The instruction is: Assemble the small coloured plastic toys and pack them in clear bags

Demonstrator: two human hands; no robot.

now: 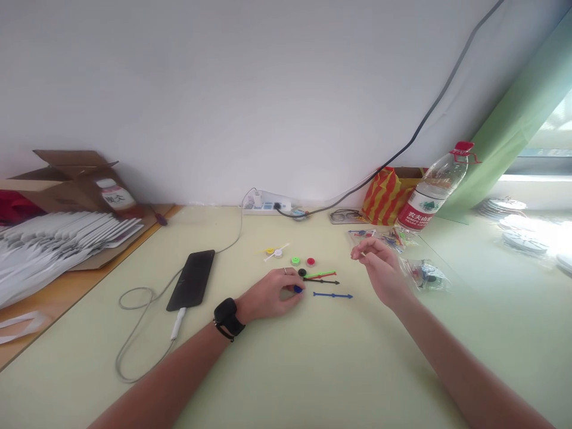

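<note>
My left hand rests low on the table, thumb and fingers closed around a small blue disc. To its right lies a blue plastic arrow. Just beyond are a black arrow and a green arrow, with a red one partly under it. A black disc, a green disc and a red disc sit past my left fingers. My right hand hovers to the right, fingertips pinched together; whatever they hold is too small to make out.
White and yellow pieces lie farther back. A black phone charges at left. Bags of parts and a large water bottle stand at right. A power strip sits by the wall, stacked white packets at far left.
</note>
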